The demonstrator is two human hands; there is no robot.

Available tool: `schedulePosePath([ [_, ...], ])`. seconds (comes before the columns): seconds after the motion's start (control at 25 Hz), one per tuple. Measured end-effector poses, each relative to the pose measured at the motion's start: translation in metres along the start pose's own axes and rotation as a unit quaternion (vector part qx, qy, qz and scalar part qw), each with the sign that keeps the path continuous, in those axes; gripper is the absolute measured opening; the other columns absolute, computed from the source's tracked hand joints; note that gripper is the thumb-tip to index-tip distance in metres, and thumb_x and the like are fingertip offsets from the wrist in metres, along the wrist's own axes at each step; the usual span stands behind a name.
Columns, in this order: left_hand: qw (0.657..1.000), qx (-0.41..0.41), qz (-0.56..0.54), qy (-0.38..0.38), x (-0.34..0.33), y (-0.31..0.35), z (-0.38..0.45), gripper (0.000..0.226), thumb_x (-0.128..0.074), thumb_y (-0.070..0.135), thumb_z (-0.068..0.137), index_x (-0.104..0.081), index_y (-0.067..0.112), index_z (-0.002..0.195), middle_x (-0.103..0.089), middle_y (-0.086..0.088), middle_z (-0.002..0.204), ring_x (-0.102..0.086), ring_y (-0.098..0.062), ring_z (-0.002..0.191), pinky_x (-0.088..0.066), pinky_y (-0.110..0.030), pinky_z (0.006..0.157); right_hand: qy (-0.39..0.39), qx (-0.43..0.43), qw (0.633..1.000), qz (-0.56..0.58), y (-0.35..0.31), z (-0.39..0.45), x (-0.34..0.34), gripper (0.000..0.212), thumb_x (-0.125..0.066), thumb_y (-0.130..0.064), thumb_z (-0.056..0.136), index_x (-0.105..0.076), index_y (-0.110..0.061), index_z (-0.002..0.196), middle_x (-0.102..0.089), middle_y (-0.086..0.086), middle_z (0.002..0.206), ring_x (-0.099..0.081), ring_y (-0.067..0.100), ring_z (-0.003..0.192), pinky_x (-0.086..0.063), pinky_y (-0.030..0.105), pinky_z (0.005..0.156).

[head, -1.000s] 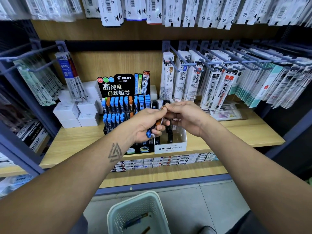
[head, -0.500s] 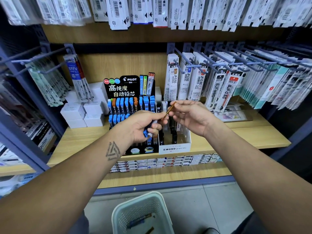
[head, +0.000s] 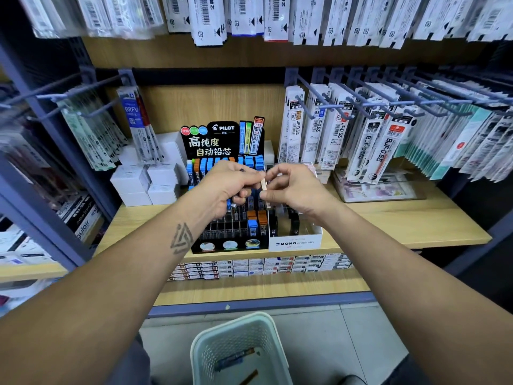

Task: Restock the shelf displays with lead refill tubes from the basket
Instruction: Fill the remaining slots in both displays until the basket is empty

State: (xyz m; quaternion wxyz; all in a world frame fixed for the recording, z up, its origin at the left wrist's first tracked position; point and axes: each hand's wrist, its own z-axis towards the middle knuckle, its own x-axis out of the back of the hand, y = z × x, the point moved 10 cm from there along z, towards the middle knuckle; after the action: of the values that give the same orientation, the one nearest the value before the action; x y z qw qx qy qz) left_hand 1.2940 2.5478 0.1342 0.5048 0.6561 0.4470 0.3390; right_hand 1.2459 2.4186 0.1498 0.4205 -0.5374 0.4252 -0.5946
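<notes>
The right hand [head: 294, 190] pinches one pale lead refill tube [head: 263, 185] upright between thumb and fingertips, just above the black Pilot display [head: 222, 140] on the shelf [head: 402, 220]. The left hand [head: 230, 187] has its grip curled round a small bundle of tubes [head: 232, 204], blue caps showing under the palm, and its fingertips meet the single tube too.

The likeliest slip, as I judge it, is at the handover: both hands touch the same thin tube, so a badly timed release could drop it into the rack's dark slots or off the shelf edge. Loosening the left hand to help could also spill the bundle. A tube pushed into the wrong colour row would mis-sort the display.

The Pilot display holds blue and orange capped tubes, with several front slots looking empty. The white Mono box [head: 295, 243] beside it holds a few dark tubes. The basket [head: 200, 345] on the floor below holds a few leftover tubes, one blue
</notes>
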Motion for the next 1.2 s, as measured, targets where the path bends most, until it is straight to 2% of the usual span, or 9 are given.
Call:
schedulePosePath([
  [0.12,0.998,0.025,-0.057,0.006,0.021,0.008,-0.006,0.006,-0.06,0.004,0.095,-0.062,-0.001,0.097,-0.061,-0.01,0.067,-0.039,-0.008,0.041,-0.026,-0.017,0.032,0.01,0.029,0.999,-0.016,-0.012,0.006,-0.011,0.044,-0.075,0.007,0.083,-0.062,-0.015,0.12,-0.067,0.009,0.069,-0.068,0.027,0.067,-0.063,0.044,0.072],
  [0.2,0.994,0.043,-0.1,-0.002,0.037,0.009,-0.011,0.004,-0.054,0.001,0.095,-0.056,0.004,0.092,-0.056,-0.007,0.067,-0.038,-0.007,0.043,-0.027,-0.015,0.032,0.028,0.048,0.997,-0.053,-0.019,0.01,-0.019,0.038,-0.074,0.0,0.087,-0.065,-0.014,0.12,-0.07,0.013,0.075,-0.073,0.03,0.071,-0.063,0.047,0.076],
  [0.32,0.988,0.049,-0.147,-0.015,0.058,0.01,-0.016,0.008,-0.047,-0.001,0.093,-0.051,0.006,0.091,-0.052,-0.005,0.071,-0.04,-0.008,0.049,-0.033,-0.018,0.038,0.068,0.066,0.993,-0.077,-0.027,0.012,-0.026,0.023,-0.072,-0.002,0.089,-0.071,-0.01,0.111,-0.068,0.011,0.086,-0.073,0.032,0.078,-0.063,0.044,0.077],
  [0.44,0.983,0.054,-0.176,0.003,0.076,0.007,-0.022,0.009,-0.044,-0.003,0.099,-0.051,0.002,0.102,-0.058,-0.011,0.08,-0.053,-0.012,0.056,-0.046,-0.02,0.047,0.101,0.077,0.984,-0.121,-0.034,0.017,-0.026,0.018,-0.072,-0.007,0.091,-0.074,-0.014,0.107,-0.07,0.007,0.097,-0.073,0.023,0.08,-0.062,0.039,0.081],
  [0.56,0.975,0.067,-0.206,0.055,0.094,-0.001,-0.027,0.014,-0.038,-0.007,0.103,-0.048,-0.003,0.11,-0.061,-0.028,0.101,-0.07,-0.027,0.069,-0.056,-0.028,0.048,0.111,0.09,0.975,-0.171,-0.039,0.022,-0.027,0.018,-0.078,-0.013,0.087,-0.076,-0.02,0.103,-0.071,0.001,0.094,-0.07,0.017,0.085,-0.06,0.038,0.086],
  [0.68,0.968,0.076,-0.229,0.065,0.099,-0.003,-0.035,0.019,-0.035,-0.007,0.105,-0.045,-0.004,0.12,-0.063,-0.033,0.104,-0.069,-0.036,0.086,-0.062,-0.041,0.055,0.088,0.095,0.97,-0.207,-0.038,0.022,-0.041,0.017,-0.08,-0.015,0.085,-0.074,-0.019,0.101,-0.07,0.001,0.091,-0.064,0.012,0.082,-0.057,0.033,0.087],
  [0.92,0.974,0.069,-0.204,0.065,0.1,0.003,-0.039,0.025,-0.039,-0.005,0.104,-0.043,-0.008,0.129,-0.069,-0.034,0.091,-0.075,-0.034,0.072,-0.06,-0.037,0.054,0.103,0.113,0.954,-0.258,-0.036,0.027,-0.051,0.015,-0.078,-0.015,0.087,-0.073,-0.016,0.101,-0.069,-0.001,0.087,-0.063,0.014,0.082,-0.057,0.037,0.085],
  [1.08,0.977,0.062,-0.196,0.064,0.099,0.005,-0.039,0.029,-0.038,-0.003,0.105,-0.041,-0.007,0.134,-0.068,-0.034,0.098,-0.073,-0.033,0.072,-0.06,-0.036,0.052,0.063,0.099,0.977,-0.177,-0.04,0.031,-0.056,0.013,-0.079,-0.012,0.085,-0.073,-0.013,0.097,-0.072,0.006,0.088,-0.07,0.022,0.082,-0.059,0.039,0.083],
  [1.2,0.977,0.065,-0.197,0.048,0.093,0.004,-0.041,0.03,-0.035,-0.003,0.106,-0.038,-0.01,0.136,-0.068,-0.037,0.092,-0.074,-0.038,0.07,-0.063,-0.042,0.057,0.042,0.1,0.981,-0.159,-0.043,0.031,-0.057,0.009,-0.078,-0.008,0.086,-0.071,-0.013,0.089,-0.073,0.007,0.083,-0.073,0.024,0.078,-0.061,0.041,0.08],
])
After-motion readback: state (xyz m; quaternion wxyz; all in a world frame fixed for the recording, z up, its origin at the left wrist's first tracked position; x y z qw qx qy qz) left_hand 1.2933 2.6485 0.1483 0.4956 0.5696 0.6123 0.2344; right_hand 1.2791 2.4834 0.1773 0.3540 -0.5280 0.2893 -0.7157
